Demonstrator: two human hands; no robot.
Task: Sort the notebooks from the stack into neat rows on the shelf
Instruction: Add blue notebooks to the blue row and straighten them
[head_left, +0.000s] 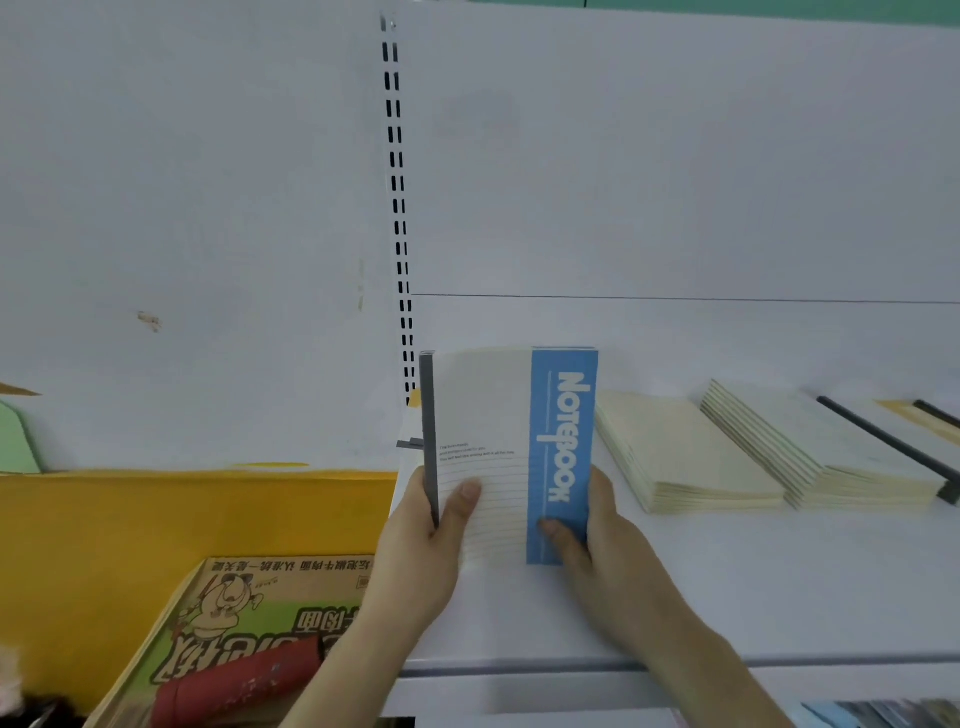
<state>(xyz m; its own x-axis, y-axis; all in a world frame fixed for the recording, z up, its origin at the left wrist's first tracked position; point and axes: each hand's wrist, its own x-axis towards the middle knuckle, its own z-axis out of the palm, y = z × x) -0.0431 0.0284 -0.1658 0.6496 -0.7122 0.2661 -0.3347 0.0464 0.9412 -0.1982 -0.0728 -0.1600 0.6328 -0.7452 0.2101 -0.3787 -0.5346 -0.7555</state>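
Observation:
A cream notebook (488, 415) with a blue band reading "Notebook" is held over the left end of the white shelf (701, 587). My left hand (426, 535) grips its left edge next to a grey divider bar (428, 431), thumb on the cover. On the blue band lies the thumb of my right hand (597, 545), which holds the right edge. Whether one notebook or a small stack is held, I cannot tell. Two rows of cream notebooks (685, 457) (810, 452) lie on the shelf to the right.
Another grey divider (883, 447) bounds the second row on its right, with more items past it. A slotted upright (397, 208) runs up the white back panel. A cardboard box (218, 644) with a red object sits lower left before a yellow board.

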